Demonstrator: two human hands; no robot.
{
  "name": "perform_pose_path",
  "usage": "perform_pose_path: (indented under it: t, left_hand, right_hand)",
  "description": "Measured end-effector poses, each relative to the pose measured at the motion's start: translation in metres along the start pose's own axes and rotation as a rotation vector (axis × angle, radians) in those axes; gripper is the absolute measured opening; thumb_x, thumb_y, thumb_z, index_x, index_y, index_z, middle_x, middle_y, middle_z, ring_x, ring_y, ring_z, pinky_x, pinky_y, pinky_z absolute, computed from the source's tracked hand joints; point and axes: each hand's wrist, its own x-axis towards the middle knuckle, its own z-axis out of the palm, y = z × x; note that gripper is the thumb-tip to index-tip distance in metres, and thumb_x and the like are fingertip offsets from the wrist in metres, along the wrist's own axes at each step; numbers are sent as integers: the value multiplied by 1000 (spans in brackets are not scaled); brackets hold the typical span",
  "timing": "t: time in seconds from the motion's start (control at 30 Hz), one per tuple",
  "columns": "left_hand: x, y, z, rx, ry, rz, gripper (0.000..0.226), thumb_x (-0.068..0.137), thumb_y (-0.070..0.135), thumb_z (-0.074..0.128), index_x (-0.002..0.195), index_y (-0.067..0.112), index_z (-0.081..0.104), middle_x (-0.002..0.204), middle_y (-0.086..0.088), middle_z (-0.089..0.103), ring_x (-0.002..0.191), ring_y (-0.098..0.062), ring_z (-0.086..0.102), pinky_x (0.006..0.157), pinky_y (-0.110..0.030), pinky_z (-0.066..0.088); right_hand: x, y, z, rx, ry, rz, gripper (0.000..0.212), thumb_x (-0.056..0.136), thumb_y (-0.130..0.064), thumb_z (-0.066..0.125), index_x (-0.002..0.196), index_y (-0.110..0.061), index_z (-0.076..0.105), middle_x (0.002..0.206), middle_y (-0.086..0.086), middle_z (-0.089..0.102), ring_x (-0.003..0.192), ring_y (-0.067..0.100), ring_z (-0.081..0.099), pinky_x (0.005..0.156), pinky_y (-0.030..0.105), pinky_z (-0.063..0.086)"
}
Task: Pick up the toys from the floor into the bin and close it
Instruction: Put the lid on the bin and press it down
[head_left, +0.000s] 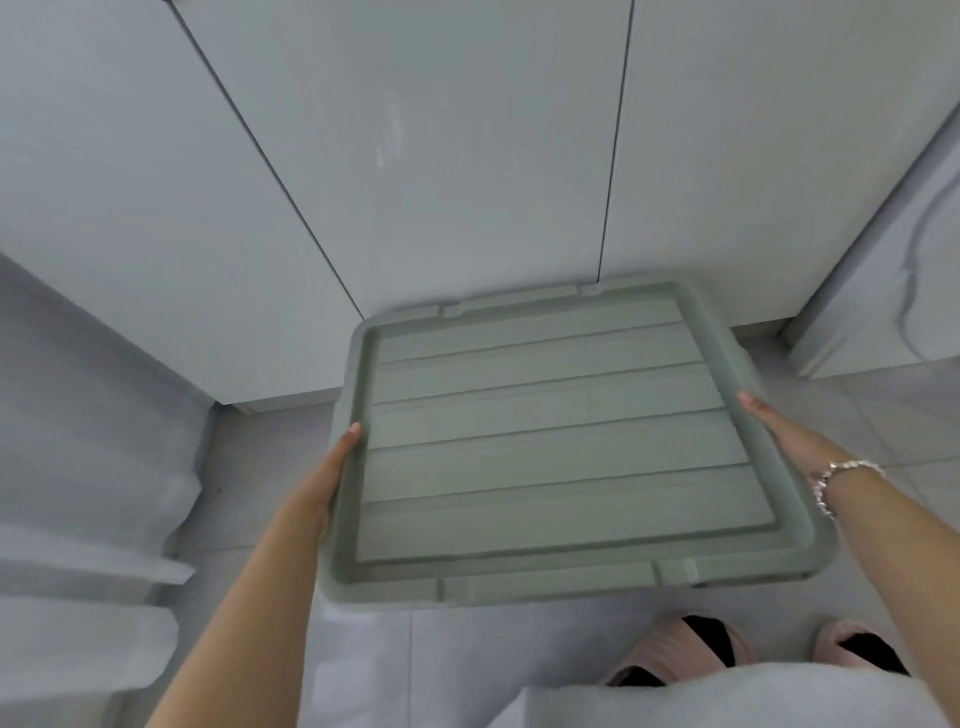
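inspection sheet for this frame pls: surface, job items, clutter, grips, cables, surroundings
Surface: pale tiled floor, bare where it shows.
Job's things: grey-green ribbed lid held flat, one hand on each side edge; the bin itself is not visible, so I cannot tell whether the lid is seated on it. No toys seen.
Clutter: nothing seen on the visible floor.
Grips: left hand clasps the lid's left edge, thumb on the rim; right hand clasps the right edge, beaded bracelet on the wrist.
Cables: nothing seen.
Surroundings: white cabinet doors ahead, white bedding at left, pink slippers below.
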Motion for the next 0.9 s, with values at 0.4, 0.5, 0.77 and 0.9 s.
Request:
perform_pose_path:
  t: [0.4, 0.5, 0.77, 0.9]
  left_hand:
    - [-9, -8, 17, 544, 605, 167, 71, 73, 78, 47, 95, 11, 56, 80, -9, 58, 76, -30, 53, 66, -34, 40]
    - [-6, -8, 12, 592, 607, 192, 68, 73, 77, 48, 89, 11, 55, 76, -8, 60, 74, -29, 56, 68, -34, 41]
    - [9, -7, 4, 33, 309, 224, 43, 79, 44, 70, 101, 7, 61, 88, -11, 60, 80, -28, 55, 76, -36, 46]
    - [8, -10, 9, 11, 385, 256, 36, 78, 44, 72, 91, 11, 63, 77, -9, 59, 73, -27, 55, 71, -37, 47]
  right_hand:
    - [-15, -12, 12, -197, 414, -39, 67, 79, -50, 65, 121, -3, 42, 120, 23, 56, 109, 38, 55, 90, 39, 42]
    - [-20, -16, 17, -238, 453, -40, 62, 82, -47, 62, 119, -3, 42, 117, 24, 57, 107, 40, 55, 89, 41, 42]
    - [-12, -24, 12, -145, 418, 3, 51, 77, -39, 70, 110, -1, 61, 109, 21, 64, 98, 35, 60, 83, 35, 45]
    - [-11, -26, 13, -155, 448, -3, 43, 80, -36, 68, 105, -1, 64, 105, 21, 64, 96, 35, 60, 76, 30, 40]
